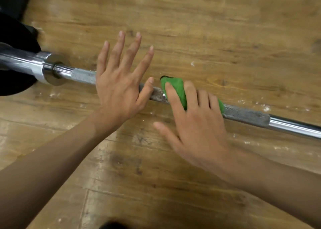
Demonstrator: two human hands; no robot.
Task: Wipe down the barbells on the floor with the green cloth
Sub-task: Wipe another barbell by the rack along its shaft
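A steel barbell (251, 115) lies across the wooden floor from the left edge to the right edge. My left hand (119, 84) rests flat on its shaft with the fingers spread and straight, the thumb lying along the bar. Just right of it, my right hand (196, 121) presses the folded green cloth (175, 89) down onto the knurled part of the shaft, fingers extended over the cloth. Most of the cloth is hidden under that hand.
A black weight plate (15, 55) sits on the barbell's sleeve (22, 63) at the far left. The wooden floor (208, 28) carries white chalk specks. A dark shape (111, 226) shows at the bottom edge.
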